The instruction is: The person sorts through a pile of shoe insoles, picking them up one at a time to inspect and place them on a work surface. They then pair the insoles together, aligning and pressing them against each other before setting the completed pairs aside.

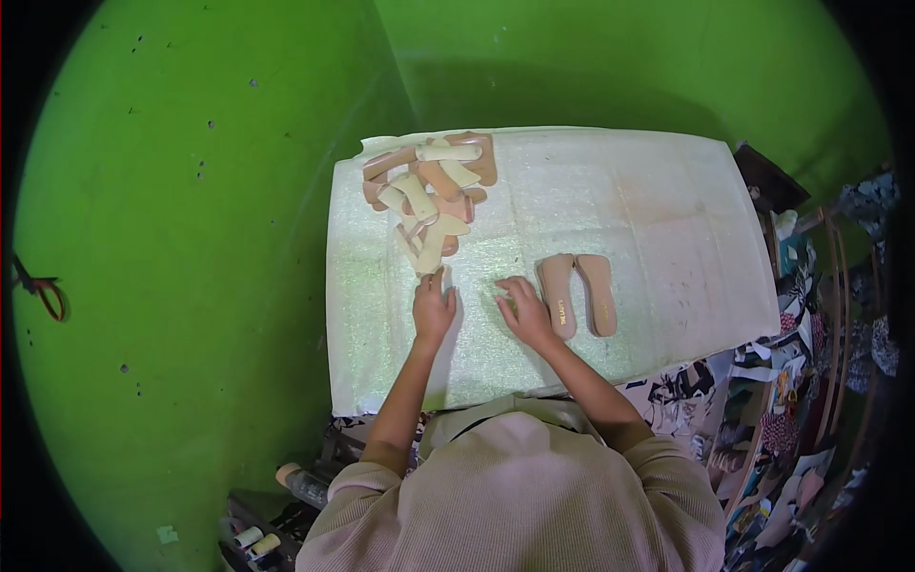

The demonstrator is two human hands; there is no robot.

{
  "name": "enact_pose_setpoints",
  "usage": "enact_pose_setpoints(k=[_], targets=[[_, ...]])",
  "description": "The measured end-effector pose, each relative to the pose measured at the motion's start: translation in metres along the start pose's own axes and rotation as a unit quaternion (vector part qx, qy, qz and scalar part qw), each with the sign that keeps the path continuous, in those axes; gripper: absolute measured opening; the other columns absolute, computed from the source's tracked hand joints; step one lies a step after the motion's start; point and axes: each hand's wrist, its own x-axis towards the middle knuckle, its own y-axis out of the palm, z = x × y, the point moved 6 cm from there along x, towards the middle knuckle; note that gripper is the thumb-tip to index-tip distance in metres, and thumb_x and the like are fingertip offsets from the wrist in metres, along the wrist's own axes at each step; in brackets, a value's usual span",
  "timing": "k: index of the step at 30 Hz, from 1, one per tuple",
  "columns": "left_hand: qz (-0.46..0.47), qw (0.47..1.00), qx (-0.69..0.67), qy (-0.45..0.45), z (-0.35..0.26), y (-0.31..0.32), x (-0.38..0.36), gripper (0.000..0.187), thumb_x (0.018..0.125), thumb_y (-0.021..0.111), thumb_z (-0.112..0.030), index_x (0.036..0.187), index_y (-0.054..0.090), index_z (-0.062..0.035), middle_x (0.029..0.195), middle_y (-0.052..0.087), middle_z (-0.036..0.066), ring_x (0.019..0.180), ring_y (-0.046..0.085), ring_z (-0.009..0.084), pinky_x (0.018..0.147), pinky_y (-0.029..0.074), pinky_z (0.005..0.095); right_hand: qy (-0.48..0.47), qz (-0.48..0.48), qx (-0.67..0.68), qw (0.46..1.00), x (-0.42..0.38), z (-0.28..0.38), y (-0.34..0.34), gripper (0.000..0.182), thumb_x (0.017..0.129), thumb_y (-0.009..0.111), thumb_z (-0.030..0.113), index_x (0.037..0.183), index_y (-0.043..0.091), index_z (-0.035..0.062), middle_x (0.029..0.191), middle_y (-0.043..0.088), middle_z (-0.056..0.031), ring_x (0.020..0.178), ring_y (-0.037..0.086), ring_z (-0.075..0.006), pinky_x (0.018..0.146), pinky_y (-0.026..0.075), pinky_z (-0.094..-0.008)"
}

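My left hand (435,313) is over the table's left half, its fingertips right at the lower edge of a loose pile of cream and tan shoe pieces (419,197). Its fingers point forward, with the thumb apart. A cream strip (431,250) lies closest to those fingertips. To the right, my right hand (524,311) hovers low over the sheet, fingers spread and loosely bent, holding nothing. Just beside it lie two tan shoe soles, the left one (559,297) bearing gold lettering and the right one (598,296) parallel to it.
A pale, shiny sheet covers the table (658,219). Green walls (191,238) stand behind and to the left, where scissors (46,289) hang. Shelves with fabric scraps (782,429) crowd the right side. Thread spools (257,543) sit at lower left.
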Motion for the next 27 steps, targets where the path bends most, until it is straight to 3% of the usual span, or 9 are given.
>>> enact_pose_setpoints(k=[5,14,27], targets=[[-0.008,0.999,-0.010,-0.043,0.036,0.000,0.015,0.048,0.072,0.065,-0.016,0.115,0.050,-0.0011,0.107,0.050,0.020,0.095,0.049,0.0367,0.080,0.043,0.0419,-0.008,0.061,0.004,0.998,-0.012,0.011,0.026,0.025,0.085,0.054,0.013,0.109,0.051,0.0047,0.103,0.050,-0.0135,0.091,0.052,-0.0276,0.077,0.045,-0.0337],[-0.037,0.995,0.034,-0.090,0.048,0.007,0.041,0.064,0.066,0.074,-0.019,0.118,0.041,-0.0008,0.103,0.048,0.019,0.092,0.047,0.0379,0.079,0.043,0.0436,-0.011,0.069,-0.002,0.998,-0.015,0.020,0.032,0.025,0.085,0.053,0.011,0.109,0.052,0.0045,0.103,0.050,-0.0134,0.092,0.052,-0.0275,0.077,0.045,-0.0332],[0.071,0.983,-0.055,-0.161,0.081,0.018,0.054,0.058,0.060,0.079,-0.021,0.105,0.048,-0.0014,0.101,0.050,0.019,0.089,0.055,0.0371,0.076,0.047,0.0420,0.008,0.032,0.008,0.999,-0.012,0.024,0.030,0.024,0.084,0.054,0.009,0.107,0.052,0.0040,0.101,0.050,-0.0121,0.083,0.055,-0.0230,0.073,0.047,-0.0312]])
